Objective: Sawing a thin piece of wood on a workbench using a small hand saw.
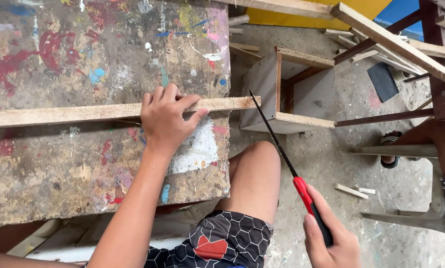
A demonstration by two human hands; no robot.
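Two hands at work, noted left to right. Paint-splashed board serves as bench top, rough and scarred. Across it lies a thin wooden strip, long and narrow, its right end just overhanging the board's edge. Left hand presses down flat on the strip near that end, fingers curled over its far edge, pinning rather than lifting. Strip looks light, stiff along its length but likely springy and easily split; the grain is dry and not slippery. Best held close to the overhang, as now, to damp chatter. Right hand is wrapped tight around the red-and-black grip of a handsaw, thin blade angled up toward the strip's end, tip just beside it; contact unclear. Blade seems flexible.
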